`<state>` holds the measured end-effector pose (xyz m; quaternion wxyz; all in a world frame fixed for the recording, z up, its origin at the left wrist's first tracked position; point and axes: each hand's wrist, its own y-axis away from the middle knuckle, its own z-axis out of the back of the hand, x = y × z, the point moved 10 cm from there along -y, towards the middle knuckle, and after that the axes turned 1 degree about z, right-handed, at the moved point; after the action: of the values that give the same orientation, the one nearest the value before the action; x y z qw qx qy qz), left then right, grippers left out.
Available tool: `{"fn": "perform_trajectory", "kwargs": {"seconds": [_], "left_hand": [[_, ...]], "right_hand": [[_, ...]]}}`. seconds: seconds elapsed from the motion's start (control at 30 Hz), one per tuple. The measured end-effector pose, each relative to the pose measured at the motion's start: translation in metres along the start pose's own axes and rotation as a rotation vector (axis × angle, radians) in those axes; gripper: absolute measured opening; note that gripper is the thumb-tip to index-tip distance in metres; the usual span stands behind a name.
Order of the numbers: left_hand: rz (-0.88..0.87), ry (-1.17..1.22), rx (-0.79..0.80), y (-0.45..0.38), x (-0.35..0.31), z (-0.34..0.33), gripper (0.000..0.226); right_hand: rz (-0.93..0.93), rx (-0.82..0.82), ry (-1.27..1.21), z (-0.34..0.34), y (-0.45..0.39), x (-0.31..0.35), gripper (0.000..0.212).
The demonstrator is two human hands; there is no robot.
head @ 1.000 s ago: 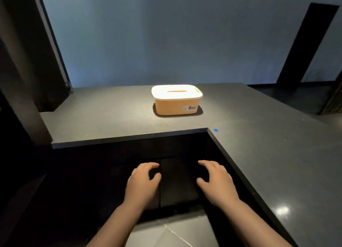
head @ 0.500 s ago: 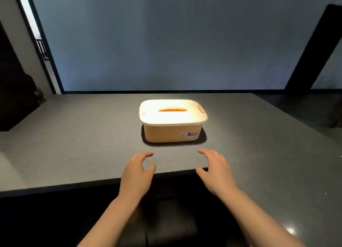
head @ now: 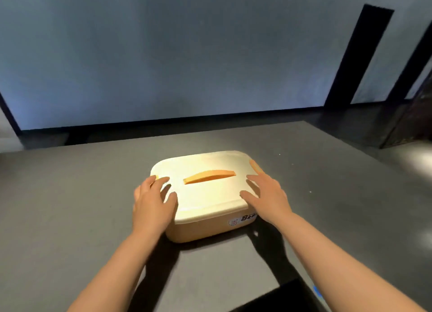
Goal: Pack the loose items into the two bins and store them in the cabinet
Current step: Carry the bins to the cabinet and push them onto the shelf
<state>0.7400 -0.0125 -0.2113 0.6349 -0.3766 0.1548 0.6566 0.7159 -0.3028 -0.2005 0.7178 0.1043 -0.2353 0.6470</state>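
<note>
Left hand (head: 153, 204) seen at lower centre-left, fingers spread, laid over left end of bin (head: 205, 194). Bin set mid-frame on dark counter (head: 70, 194), lid on, long axis left-to-right, between both hands. Right hand (head: 268, 198) at right end, fingers spread; equally near.

Dim home kitchen or bar: dark grey counter (head: 70, 206), bare pale wall (head: 163, 54).
</note>
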Motion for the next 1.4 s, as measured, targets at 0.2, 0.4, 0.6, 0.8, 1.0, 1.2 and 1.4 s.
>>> {"fn": "perform_trajectory", "kwargs": {"seconds": [0.2, 0.4, 0.6, 0.8, 1.0, 1.2, 1.4], "left_hand": [[-0.002, -0.045, 0.053, -0.044, 0.012, -0.023, 0.047], [0.154, 0.104, 0.057, -0.051, 0.032, -0.020, 0.048], [0.295, 0.203, 0.063, -0.056, 0.046, -0.026, 0.052], [0.362, 0.270, 0.109, -0.051, 0.051, -0.032, 0.051], [0.352, 0.304, 0.193, -0.047, 0.051, -0.032, 0.060], [0.273, 0.385, 0.256, -0.041, 0.037, -0.039, 0.046], [0.160, 0.496, 0.437, -0.030, -0.020, -0.065, 0.037]], "right_hand": [[-0.076, 0.068, -0.035, -0.009, -0.054, -0.036, 0.071], [-0.148, 0.153, -0.275, -0.028, -0.094, -0.050, 0.071], [-0.178, 0.167, -0.465, -0.035, -0.103, -0.058, 0.036], [-0.192, 0.154, -0.520, -0.035, -0.103, -0.060, 0.030], [-0.216, 0.097, -0.528, -0.026, -0.088, -0.062, 0.039], [-0.319, 0.012, -0.561, -0.015, -0.034, -0.085, 0.038], [-0.491, -0.192, -0.643, 0.021, 0.052, -0.117, 0.045]]}}
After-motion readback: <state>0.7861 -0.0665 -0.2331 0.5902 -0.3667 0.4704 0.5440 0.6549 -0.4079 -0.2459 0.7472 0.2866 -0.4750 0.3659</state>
